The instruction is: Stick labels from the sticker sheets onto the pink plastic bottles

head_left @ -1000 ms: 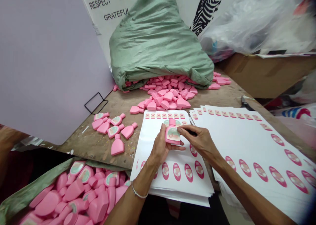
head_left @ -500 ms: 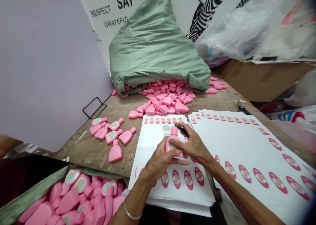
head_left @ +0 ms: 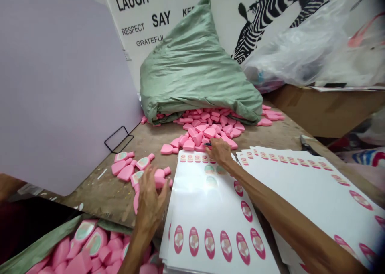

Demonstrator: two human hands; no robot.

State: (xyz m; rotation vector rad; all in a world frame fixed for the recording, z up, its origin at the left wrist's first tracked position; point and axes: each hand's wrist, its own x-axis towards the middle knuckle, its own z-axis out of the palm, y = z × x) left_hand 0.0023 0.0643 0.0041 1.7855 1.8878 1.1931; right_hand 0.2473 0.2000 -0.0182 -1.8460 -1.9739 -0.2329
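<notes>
At the near left, an open green sack gapes below the table's edge, filled with pink bottles; its place there seems to suit dropping things straight off the tabletop. Just above it lies a small loose group of bottles, some with a pale green label, some plain, perhaps kept apart to be easy to pick out. The left hand is over the right side of this group, fingers loosely spread, thumb apart; a bottle shows between them, but I cannot tell whether it is touched.

In the middle, a stack of sticker sheets lies between the arms, probably there so either hand can reach it. Beyond its far edge, the right hand has its fingers closed around a dark slim tool, at the near side of a pile of bottles spilling from a slumped green sack; whether it also grips a bottle is hidden. Further right, more sheets fan out.

The bottles are flat-bodied and candy pink, with tapering shoulders and narrow necks. The top sticker sheet is mostly bare white, with pink ovals along its near and right edges.
</notes>
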